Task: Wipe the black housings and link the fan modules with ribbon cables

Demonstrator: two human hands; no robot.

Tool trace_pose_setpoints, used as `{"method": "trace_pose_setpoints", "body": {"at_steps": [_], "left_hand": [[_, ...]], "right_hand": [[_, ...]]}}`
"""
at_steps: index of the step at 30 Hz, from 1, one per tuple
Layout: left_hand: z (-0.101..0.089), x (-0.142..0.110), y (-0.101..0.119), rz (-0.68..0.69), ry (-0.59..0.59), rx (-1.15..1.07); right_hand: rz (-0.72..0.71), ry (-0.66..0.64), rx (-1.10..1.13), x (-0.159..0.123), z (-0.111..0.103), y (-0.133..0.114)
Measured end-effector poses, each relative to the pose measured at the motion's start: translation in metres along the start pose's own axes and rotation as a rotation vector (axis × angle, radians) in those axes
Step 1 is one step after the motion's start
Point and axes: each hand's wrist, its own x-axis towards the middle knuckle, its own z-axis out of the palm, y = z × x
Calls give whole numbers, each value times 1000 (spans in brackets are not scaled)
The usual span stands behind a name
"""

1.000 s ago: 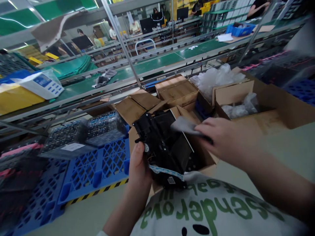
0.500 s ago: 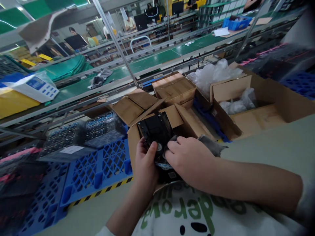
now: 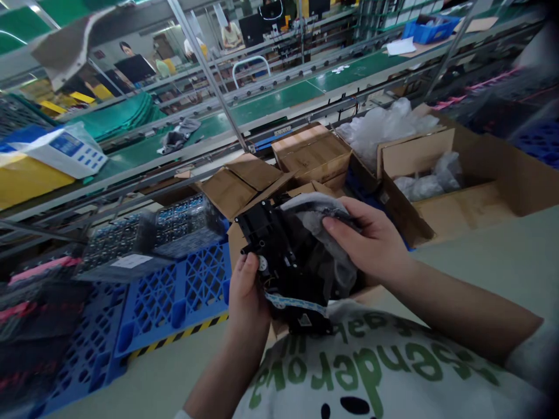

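Left grip [image 3: 248, 299] clamped on black assembly [image 3: 273, 244], right grip [image 3: 367, 238] on grey foam [image 3: 318, 224], cartons [image 3: 471, 221] behind

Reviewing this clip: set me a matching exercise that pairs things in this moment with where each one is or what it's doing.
Things:
1. Left hand
2. Right hand
3. Blue-and-white flat ribbon cable
4. Crumpled clear plastic bagging

Places or states:
A. Inside an open brown cardboard box
B. Across the lower part of a black plastic mechanism
C. Pressing grey translucent plastic wrap against the mechanism
D. Cradling the mechanism from below

Pairs: 1-D, 2-C, 3-B, 4-A
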Motion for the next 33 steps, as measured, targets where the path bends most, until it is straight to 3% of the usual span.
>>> {"method": "trace_pose_setpoints", "body": {"at_steps": [5, 9, 13, 20, 28, 30, 33], "left_hand": [[3, -3, 5, -52, -56, -74], [5, -4, 5, -6, -82, -39], [9, -4, 4, 6, -99, 17], [21, -2, 3, -13, -108, 54], [24, 7, 1, -39, -57, 67], [23, 9, 2, -32, -58, 53], [21, 10, 5, -18, -63, 8]], "right_hand": [[-172, -197, -287, 2, -11, -1], [-348, -375, -587, 0, -12, -12], [-479, -408, -785, -3, -9, -20], [-384, -424, -873, 3, 0, -24], [-320, -724, -589, 9, -23, -13], [-263, -622, -397, 10, -33, -6], [-102, -252, -98, 9, -45, 4]]}}
